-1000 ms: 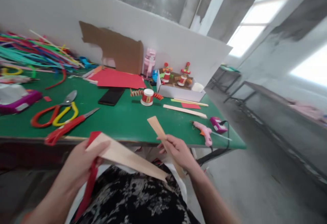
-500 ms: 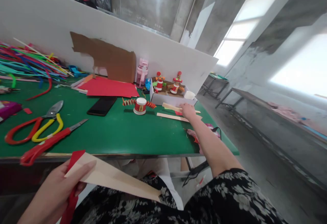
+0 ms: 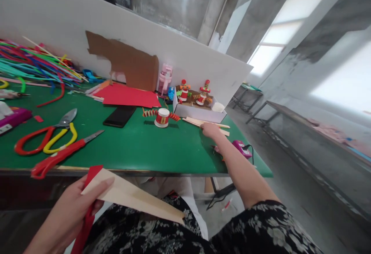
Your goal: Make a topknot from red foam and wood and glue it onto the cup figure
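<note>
**A:** Head view: what lies around you?
**B:** Red scissors and yellow-handled scissors at eleven o'clock of your left hand. Farther on are a black phone, a paper-cup figure and a white box. Nothing blocks either hand.
**A:** The surface?
**B:** A green table against a white partition, with bright windows at two o'clock.
**A:** Your fingers?
**B:** Your left hand pinches a tan paper strip and a red strip over your lap. Your right hand lies on the wooden slats, at six o'clock of the box. I cannot tell whether it grips them.

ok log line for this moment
left hand: holds tan paper, red strip | right hand: at wooden sticks | surface: green table
</note>
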The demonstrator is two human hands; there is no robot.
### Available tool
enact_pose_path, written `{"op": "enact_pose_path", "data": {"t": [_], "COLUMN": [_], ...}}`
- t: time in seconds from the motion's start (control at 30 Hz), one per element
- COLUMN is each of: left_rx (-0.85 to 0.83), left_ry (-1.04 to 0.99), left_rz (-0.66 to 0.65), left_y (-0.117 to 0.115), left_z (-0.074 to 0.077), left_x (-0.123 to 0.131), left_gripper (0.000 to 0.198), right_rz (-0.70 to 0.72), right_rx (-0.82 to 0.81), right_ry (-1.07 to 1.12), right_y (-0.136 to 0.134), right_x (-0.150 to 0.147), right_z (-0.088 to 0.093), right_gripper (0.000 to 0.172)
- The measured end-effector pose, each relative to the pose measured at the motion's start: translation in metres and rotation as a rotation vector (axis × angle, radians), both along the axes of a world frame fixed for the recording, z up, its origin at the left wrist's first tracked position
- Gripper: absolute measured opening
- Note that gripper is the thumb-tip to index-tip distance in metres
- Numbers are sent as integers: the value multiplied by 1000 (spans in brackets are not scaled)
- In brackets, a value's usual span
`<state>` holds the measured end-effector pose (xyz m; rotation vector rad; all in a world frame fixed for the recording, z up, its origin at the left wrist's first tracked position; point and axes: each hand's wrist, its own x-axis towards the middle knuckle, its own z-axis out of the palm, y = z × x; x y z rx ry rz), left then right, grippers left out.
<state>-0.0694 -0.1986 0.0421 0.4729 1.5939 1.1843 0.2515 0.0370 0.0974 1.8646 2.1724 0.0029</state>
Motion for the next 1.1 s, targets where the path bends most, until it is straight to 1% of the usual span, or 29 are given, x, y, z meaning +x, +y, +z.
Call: {"op": "enact_pose_path", "data": {"t": [0.07,0.13,0.17,0.2,0.23,0.27,0.3,0.33,0.37,0.4,0.43,0.47,0.5,0.57,0.6,0.67,0.7,0.73,0.83,0.93,1.0,1.1], "left_rx": [2,-8,0,20,47,71,86,95,98,102,111,129,149,175,182,193,202,215,223,216,244,327], "left_ry": [3,5,20,42,65,86,101,113,121,128,133,134,128,82,48,-18,-42,-60,-94,-62,10,188], "left_rz": [0,-2,-7,-18,-41,-71,-111,-153,-199,-238,-266,-287,-302,-326,-332,-340,-345,-357,-395,-416,-462,-604], "left_y": [0,1,0,0,0,0,0,0,1,2,3,5,7,10,11,12,11,9,3,1,3,11], "left_z": [-2,-2,-3,-3,-3,-3,-3,-3,-3,-3,-3,-3,-3,-5,-6,-9,-11,-12,-15,-15,-13,-7], "left_x": [-2,-3,-2,-1,1,4,7,11,14,17,20,23,26,30,32,35,37,38,41,39,34,23], "left_gripper": [62,63,63,61,59,56,53,51,50,51,53,54,55,57,58,58,56,52,43,41,42,39], "right_rz": [-11,39,120,208,301,369,409,421,402,393,387,368,341,231,152,-18,-76,-112,-131,-75,-28,-6], "right_rx": [85,132,126,55,-67,-190,-291,-338,-327,-305,-281,-257,-243,-270,-320,-472,-528,-562,-573,-553,-512,-442], "right_ry": [34,150,376,605,799,943,1031,1069,1082,1085,1097,1119,1149,1254,1327,1490,1560,1614,1676,1631,1595,1561], "right_y": [-11,-40,-60,-83,-107,-131,-153,-173,-188,-199,-205,-208,-208,-201,-198,-191,-189,-187,-185,-183,-181,-179], "right_x": [-11,-32,-47,-62,-79,-96,-111,-124,-135,-142,-146,-148,-147,-142,-138,-132,-129,-127,-120,-114,-111,-107], "right_z": [2,-1,-4,-9,-14,-20,-27,-33,-39,-45,-50,-55,-60,-71,-75,-84,-87,-89,-90,-85,-78,-67], "right_gripper": [44,41,37,32,28,30,43,61,74,82,83,80,74,58,50,33,25,22,34,39,38,36]}}
